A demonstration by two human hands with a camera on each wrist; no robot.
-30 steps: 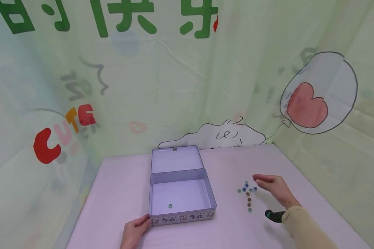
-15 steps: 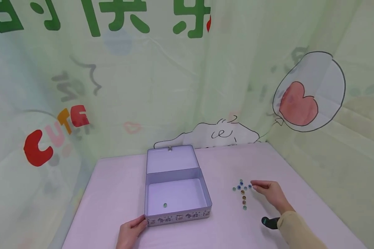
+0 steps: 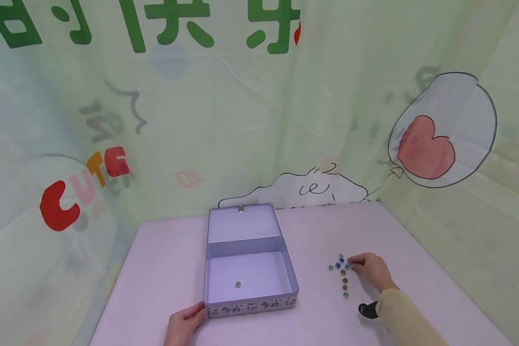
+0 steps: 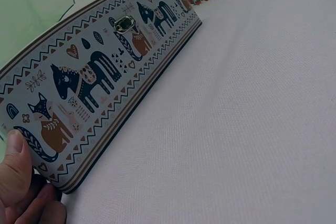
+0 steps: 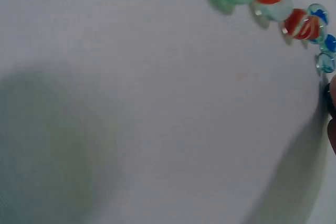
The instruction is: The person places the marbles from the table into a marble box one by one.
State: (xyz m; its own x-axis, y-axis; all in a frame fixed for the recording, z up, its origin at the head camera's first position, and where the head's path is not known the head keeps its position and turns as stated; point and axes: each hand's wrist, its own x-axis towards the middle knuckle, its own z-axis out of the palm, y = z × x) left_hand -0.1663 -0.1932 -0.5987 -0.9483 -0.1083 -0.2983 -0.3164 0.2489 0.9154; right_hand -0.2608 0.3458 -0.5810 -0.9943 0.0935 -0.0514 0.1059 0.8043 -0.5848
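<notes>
At the bottom of my head feed, left of centre, the left hand [image 3: 182,325] grips the box [image 3: 252,306] at its near-left corner, thumb against the patterned front. The box stands lower centre, lid open, a green marble [image 3: 238,284] inside. At lower right, the right hand [image 3: 372,270] pinches a dark marble [image 5: 329,99], which I barely make out at the right wrist view's edge. Just beside lie other marbles [image 3: 345,280] in a rough cross. Behind, the curtain [image 3: 225,125] fills the upper frame.
</notes>
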